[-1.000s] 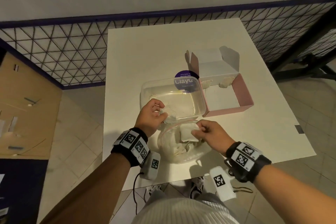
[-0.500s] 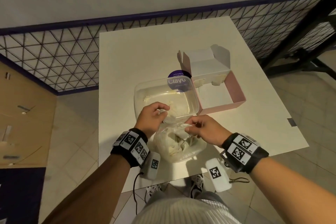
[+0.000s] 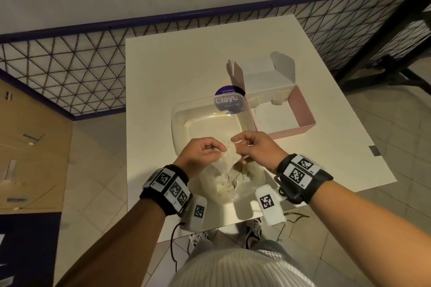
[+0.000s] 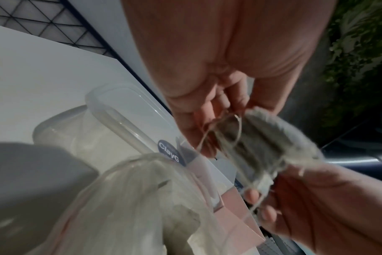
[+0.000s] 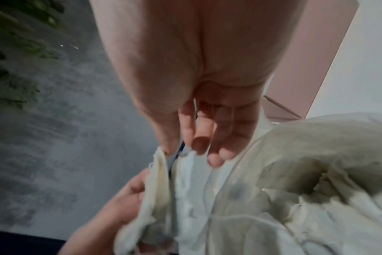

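Note:
A small frayed off-white cloth piece (image 3: 229,158) hangs between both hands, just above a clear round bowl (image 3: 253,193) near the table's front edge. My left hand (image 3: 218,149) pinches its left side and my right hand (image 3: 238,145) pinches its top right edge. In the left wrist view the cloth piece (image 4: 266,141) with loose threads stretches from my left hand (image 4: 220,120) to the right fingers (image 4: 253,191). From the right wrist, my right hand (image 5: 185,151) nips the cloth's (image 5: 157,189) upper edge. Several more cloth pieces (image 3: 227,184) lie in the bowl.
A clear rectangular container (image 3: 186,121) stands just behind the hands on the white table (image 3: 175,65). A purple round label (image 3: 227,98) sits behind it. An open pink box (image 3: 303,112) with two pale lumps stands at the right. A wire fence borders the table's far side.
My right hand has lifted a cloth piece out of the bowl, up and to the left. My left hand has come off the rectangular container's rim and taken the cloth's other side.

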Demonstrator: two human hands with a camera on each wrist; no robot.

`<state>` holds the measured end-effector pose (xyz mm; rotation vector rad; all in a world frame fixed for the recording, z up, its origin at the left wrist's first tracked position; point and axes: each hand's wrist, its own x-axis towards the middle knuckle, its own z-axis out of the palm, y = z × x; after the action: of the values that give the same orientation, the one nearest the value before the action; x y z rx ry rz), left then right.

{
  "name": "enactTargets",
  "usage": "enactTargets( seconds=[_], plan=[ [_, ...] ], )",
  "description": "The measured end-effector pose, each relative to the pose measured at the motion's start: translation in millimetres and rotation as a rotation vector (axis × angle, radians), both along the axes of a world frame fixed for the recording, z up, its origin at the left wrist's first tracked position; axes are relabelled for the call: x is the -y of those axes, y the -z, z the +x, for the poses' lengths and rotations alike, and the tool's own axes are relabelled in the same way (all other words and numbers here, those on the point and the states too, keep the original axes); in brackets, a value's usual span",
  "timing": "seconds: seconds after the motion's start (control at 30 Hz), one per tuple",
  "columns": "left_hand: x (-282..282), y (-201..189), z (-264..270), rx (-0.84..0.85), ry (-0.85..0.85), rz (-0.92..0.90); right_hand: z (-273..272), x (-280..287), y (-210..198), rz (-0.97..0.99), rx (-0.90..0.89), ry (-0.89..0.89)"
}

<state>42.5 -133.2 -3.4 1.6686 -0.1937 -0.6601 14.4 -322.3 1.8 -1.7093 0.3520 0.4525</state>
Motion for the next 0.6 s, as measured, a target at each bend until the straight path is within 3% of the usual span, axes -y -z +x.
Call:
enactTargets(
  seconds=[0.07,0.13,0.2,0.3,0.43,0.53,0.6],
  plan=[
    [-5.9,4.2,4.4,0.032,-0.102,0.041,-1.7,5.6,12.5,-0.263,0.141,-0.068],
    [-12.6,7.9,7.5,0.034,-0.182,0.049,-9.9,7.8,28.7,-0.526,0.223,-0.411],
    [-17.1,11.2,9.8,0.032,-0.22,0.057,-18.1,4.9,48.9,-0.682,0.199,-0.745],
    [-19.0,13.9,9.9,0.042,-0.204,0.105,-21.8,-3.0,65.4,-0.803,0.194,-0.939],
    [-17.7,18.4,9.7,0.047,-0.203,0.164,-22.2,-1.6,53.8,-0.702,0.196,-0.751],
    [-19.9,22.7,11.1,0.035,-0.23,0.159,-21.3,5.1,34.8,-0.316,0.063,-0.312],
    [-19.7,22.7,11.5,0.032,-0.231,0.155,-19.1,8.5,24.9,-0.055,-0.011,-0.11]
  ],
)
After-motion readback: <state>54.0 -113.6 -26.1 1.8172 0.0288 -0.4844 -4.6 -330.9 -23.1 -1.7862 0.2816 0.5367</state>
